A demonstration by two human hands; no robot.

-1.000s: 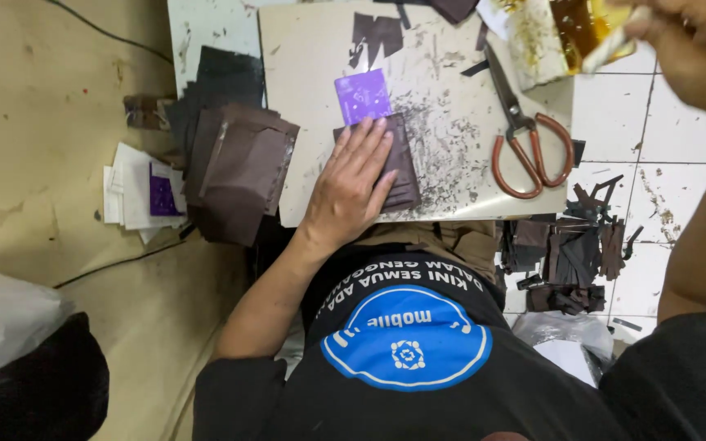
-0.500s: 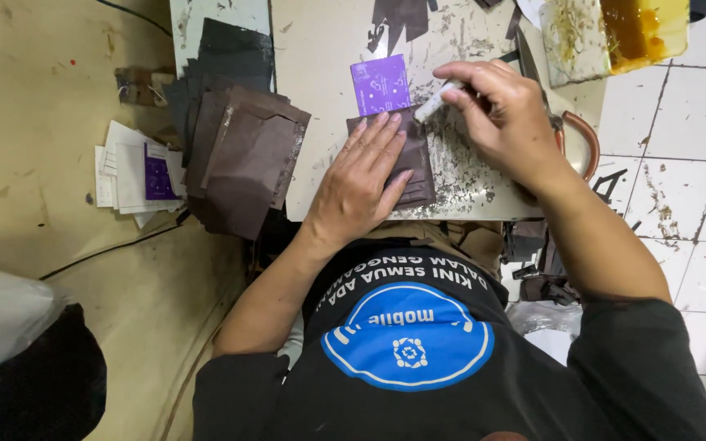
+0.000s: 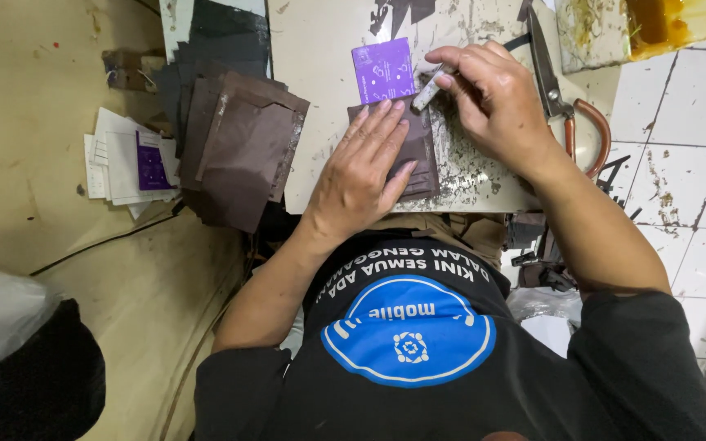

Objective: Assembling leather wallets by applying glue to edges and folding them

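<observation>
My left hand lies flat, fingers spread, on a dark brown leather piece on a stained white work board. My right hand pinches a small pale brush-like tool whose tip touches the top edge of that piece. A purple card lies just above the piece, next to the fingertips of both hands.
A stack of brown and black leather pieces sits left of the board, beside white and purple papers. Scissors with orange handles lie right of my right hand. A tray of yellow glue stands top right. Dark scraps lie on the tiled floor.
My right hand came down from the glue tray at the upper right to the top edge of the leather piece, carrying the small tool. My left hand stayed flat on the piece.
</observation>
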